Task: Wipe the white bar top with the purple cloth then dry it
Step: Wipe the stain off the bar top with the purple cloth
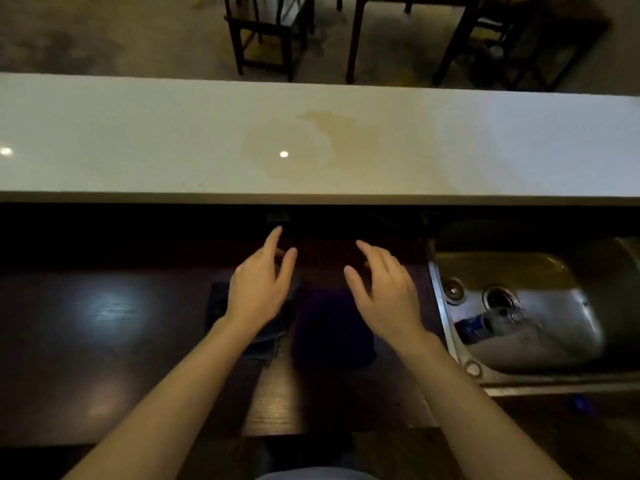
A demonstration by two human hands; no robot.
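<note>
The white bar top (138, 133) runs across the upper half of the view, with a yellowish wet stain (298, 143) near its middle. Below it, on the dark wooden counter (104, 341), lies the purple cloth (329, 334), folded. A dark blue-grey cloth (263, 341) lies just left of it, partly under my left wrist. My left hand (259, 285) hovers above the blue-grey cloth, fingers apart and holding nothing. My right hand (384, 292) hovers over the purple cloth's right side, fingers spread, also holding nothing.
A steel sink (519, 306) is set into the counter at the right, with a plastic bottle (485, 323) lying in it. Dark wooden chairs (266, 32) and a table (408, 26) stand on the floor beyond the bar top.
</note>
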